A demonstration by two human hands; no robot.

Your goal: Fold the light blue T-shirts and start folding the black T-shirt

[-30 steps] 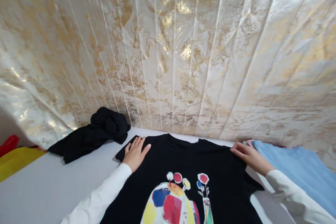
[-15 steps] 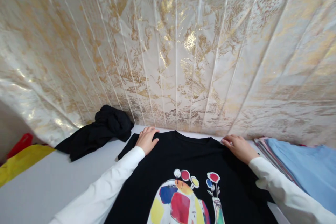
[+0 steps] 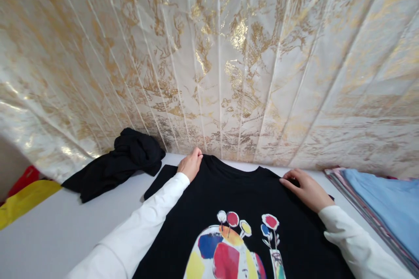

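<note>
A black T-shirt (image 3: pixel 235 196) lies front side up before me, its neckline at the far side and a colourful printed picture with flowers on its chest. My left hand (image 3: pixel 191 164) is closed in a pinch on the shoulder left of the neckline, and the cloth there is slightly raised. On the opposite shoulder, my right hand (image 3: pixel 306 188) has thumb and forefinger brought together on the fabric edge. The left sleeve lies out past my left wrist. My right hand and forearm hide part of the right sleeve.
A crumpled black garment (image 3: pixel 121 161) lies at the back left, with yellow cloth (image 3: pixel 29 200) and red cloth (image 3: pixel 24 179) beyond it. Stacked folded clothes, light blue on top (image 3: pixel 386 205), sit at right. A gold-patterned white covering (image 3: pixel 209 74) rises behind the white table (image 3: pixel 49 244).
My left hand has gone from lying flatter on the shirt to pinching its shoulder, nearer the neckline. My right hand has closed on the other shoulder. The shirt's shoulders have lifted a little.
</note>
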